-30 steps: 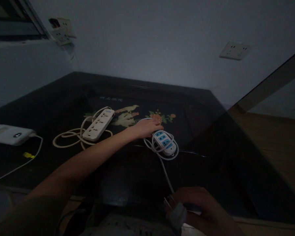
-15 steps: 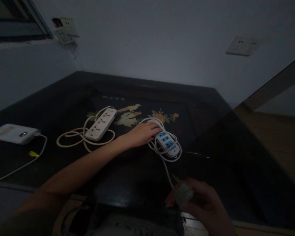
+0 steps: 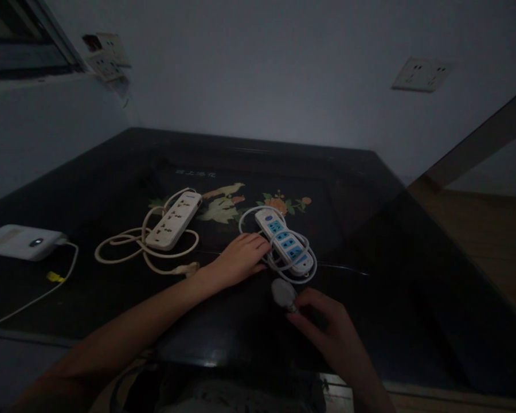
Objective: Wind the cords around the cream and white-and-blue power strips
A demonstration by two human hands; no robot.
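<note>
A white power strip with blue sockets [image 3: 285,240] lies slanted on the dark table [image 3: 361,218], its grey cord [image 3: 312,268] looped loosely over and around it. My left hand [image 3: 246,257] rests at the strip's left edge by the cord loops. Its fingers are stretched forward and the thumb is apart; whether the fingertips touch the strip or the cord is unclear. Just in front of the strip, my right hand [image 3: 322,318] pinches a pale plug [image 3: 284,293] between thumb and fingers.
Left of my arm lies another white power strip [image 3: 174,221] with a coiled cream cord [image 3: 116,244] and plug [image 3: 187,269]. A white device [image 3: 21,242] with a cable and yellow tag [image 3: 55,277] is at the far left. Wall sockets [image 3: 421,74] are at the right.
My left hand has slid back off the strip's far end, leaving its sockets uncovered. My right hand has brought the plug forward and left, closer to the strip, and turned it.
</note>
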